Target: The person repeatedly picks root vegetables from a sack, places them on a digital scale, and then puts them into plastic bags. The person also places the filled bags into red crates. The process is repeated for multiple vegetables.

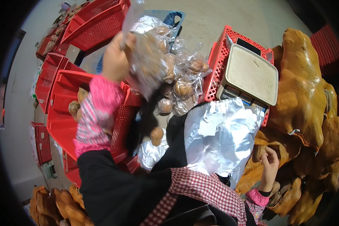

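Up at the left, my left hand point(116, 56) is closed round the gathered neck of a clear plastic bag point(148, 60). Brownish contents show through it, blurred by motion. Under and beside this bag lie several clear bags of small round brown squashes point(183, 87). My right hand point(270, 165) is low at the right, its fingers loosely bent and somewhat apart, with nothing visible in them. Behind it bulges an orange mesh sack point(252, 174). Silvery plastic sheeting point(224, 135) lies over my lap. A single tan squash point(156, 135) is at its left.
A scale with a pale square pan point(252, 73) sits on an upturned red crate point(213, 71). Full orange mesh sacks point(299, 98) crowd the right side. Red plastic crates point(62, 124) line the left, one holding a few squashes point(74, 107). A blue pallet point(180, 19) shows behind the bags.
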Demonstrator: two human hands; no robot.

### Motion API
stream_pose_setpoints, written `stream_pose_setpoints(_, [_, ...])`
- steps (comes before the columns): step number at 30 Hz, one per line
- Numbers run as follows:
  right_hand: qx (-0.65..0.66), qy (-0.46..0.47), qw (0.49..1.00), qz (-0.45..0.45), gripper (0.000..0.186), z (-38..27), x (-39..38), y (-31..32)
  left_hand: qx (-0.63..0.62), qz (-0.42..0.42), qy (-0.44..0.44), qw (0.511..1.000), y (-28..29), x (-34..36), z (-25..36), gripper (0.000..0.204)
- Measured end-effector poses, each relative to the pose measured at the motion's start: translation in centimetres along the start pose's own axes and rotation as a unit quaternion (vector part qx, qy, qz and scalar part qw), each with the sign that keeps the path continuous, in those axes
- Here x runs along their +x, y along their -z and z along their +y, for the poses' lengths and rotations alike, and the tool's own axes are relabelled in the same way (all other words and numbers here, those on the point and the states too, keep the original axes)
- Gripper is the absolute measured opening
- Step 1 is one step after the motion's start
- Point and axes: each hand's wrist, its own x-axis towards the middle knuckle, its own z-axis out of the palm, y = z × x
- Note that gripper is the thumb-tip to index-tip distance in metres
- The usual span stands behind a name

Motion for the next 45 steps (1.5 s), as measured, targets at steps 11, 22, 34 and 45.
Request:
stream_pose_setpoints(11, [-0.065, -0.119, 0.990, 0.048, 0.025, 7.8, 0.5, 0.8, 0.346, -0.062, 0.156, 0.923, 8.3, 9.9, -33.3, 0.043])
stream_pose_setpoints(22, [-0.039, -0.393, 0.903, 0.170, 0.011, 29.1, -8.7, 5.6, 0.463, -0.292, 0.195, 0.814, 11.0, 13.7, -45.7, 0.035])
stream_pose_setpoints(34, [-0.202, -0.337, 0.917, -0.069, 0.074, 29.3, 4.1, 7.2, 0.294, -0.106, 0.126, 0.942, 8.7, 18.2, -20.2, 0.036])
stream_pose_setpoints(45, [0.001, -0.328, 0.818, 0.472, 0.093, 37.2, 4.7, -1.6, 0.251, -0.280, 0.024, 0.926, -7.4, 3.5, 4.9, 0.027])
